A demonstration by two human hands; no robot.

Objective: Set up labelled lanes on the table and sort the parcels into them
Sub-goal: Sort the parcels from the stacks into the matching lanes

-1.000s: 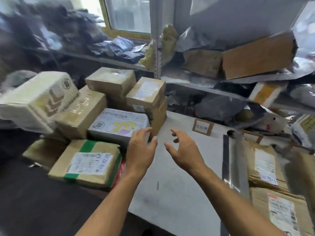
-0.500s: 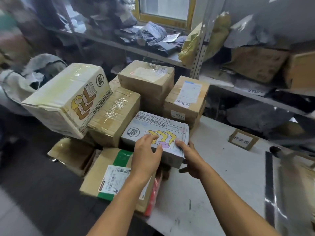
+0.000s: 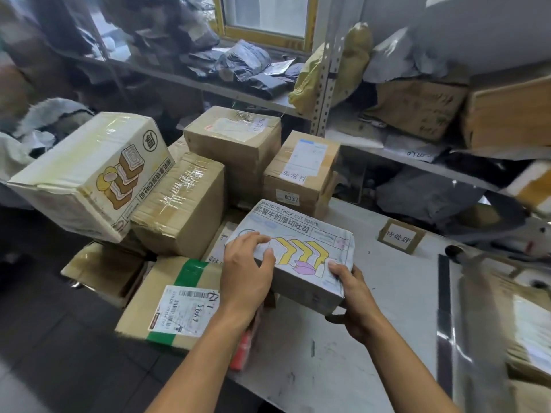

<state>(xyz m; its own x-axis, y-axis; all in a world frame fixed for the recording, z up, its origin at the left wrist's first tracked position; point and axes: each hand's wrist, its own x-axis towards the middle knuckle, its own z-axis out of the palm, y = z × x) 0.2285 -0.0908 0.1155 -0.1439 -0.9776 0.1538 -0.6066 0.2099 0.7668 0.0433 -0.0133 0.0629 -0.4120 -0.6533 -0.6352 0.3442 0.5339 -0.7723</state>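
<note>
Head view: both hands hold a white toast box [image 3: 301,251] over the counter's [image 3: 387,293] left edge, left hand [image 3: 249,278] gripping its near-left corner, right hand [image 3: 353,296] pinching the near-right corner, apparently lifting it off the parcel pile [image 3: 208,174] toward a lane label [image 3: 401,236].

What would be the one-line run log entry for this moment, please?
step: picking parcel | left hand: grips toast box | right hand: grips same box | box: raised, tilted | lane card: standing on table
</note>
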